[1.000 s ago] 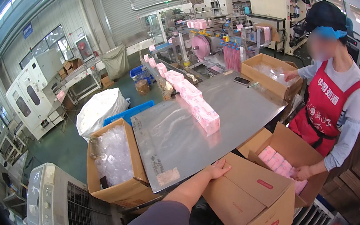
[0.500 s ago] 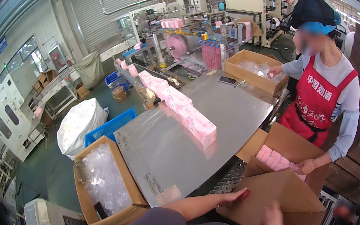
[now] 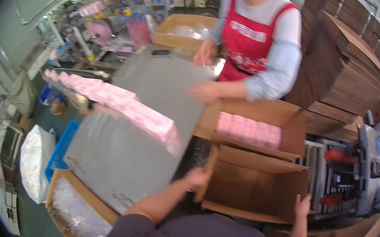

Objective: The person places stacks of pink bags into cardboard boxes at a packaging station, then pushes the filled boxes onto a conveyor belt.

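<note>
An open cardboard box (image 3: 249,212) with a bare inside stands in front of me at the lower right. At its left side my left hand (image 3: 196,178) grips the edge by the flap, slightly blurred. My right hand (image 3: 302,206) presses on its right wall, fingers pointing up along the cardboard. Just beyond and touching it stands a second cardboard box (image 3: 295,120), holding a row of pink packs (image 3: 248,130). More pink wrapped packs (image 3: 149,119) form a line along the steel table (image 3: 116,166) to my left.
Across the table stands a co-worker in a red apron (image 3: 248,40), both hands over the table. Boxes of clear plastic bags stand at the near left (image 3: 79,209) and far side (image 3: 162,36). Stacked flat cartons (image 3: 348,82) rise at right, beside a roller conveyor (image 3: 316,183).
My view has swung right. The near box has turned upright with its opening up, and my hands are now at its two sides. The co-worker's hands have left the boxes for the table.
</note>
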Demonstrator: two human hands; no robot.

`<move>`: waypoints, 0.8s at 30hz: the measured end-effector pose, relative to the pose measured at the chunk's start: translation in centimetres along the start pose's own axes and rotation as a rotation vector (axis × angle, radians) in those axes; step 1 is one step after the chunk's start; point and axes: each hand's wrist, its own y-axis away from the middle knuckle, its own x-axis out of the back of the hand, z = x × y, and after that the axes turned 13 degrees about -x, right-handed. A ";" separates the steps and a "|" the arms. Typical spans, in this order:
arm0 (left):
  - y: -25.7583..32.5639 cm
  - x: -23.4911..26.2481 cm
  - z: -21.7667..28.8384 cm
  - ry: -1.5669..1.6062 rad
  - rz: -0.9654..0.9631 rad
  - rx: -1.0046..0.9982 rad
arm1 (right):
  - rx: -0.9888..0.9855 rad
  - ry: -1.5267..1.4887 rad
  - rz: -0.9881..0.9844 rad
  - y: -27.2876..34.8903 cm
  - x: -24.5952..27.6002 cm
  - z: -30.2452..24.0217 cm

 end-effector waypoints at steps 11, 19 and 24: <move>-2.2 -8.9 -13.7 -0.031 0.026 0.182 | -0.326 -0.707 -0.824 -12.6 -8.8 14.5; 8.7 2.9 -5.8 0.569 -0.014 0.187 | 0.006 -0.617 -0.731 -9.8 -11.1 6.4; 10.9 -1.1 -4.6 0.182 0.296 -0.031 | 0.409 0.653 0.056 -2.4 -5.5 -0.9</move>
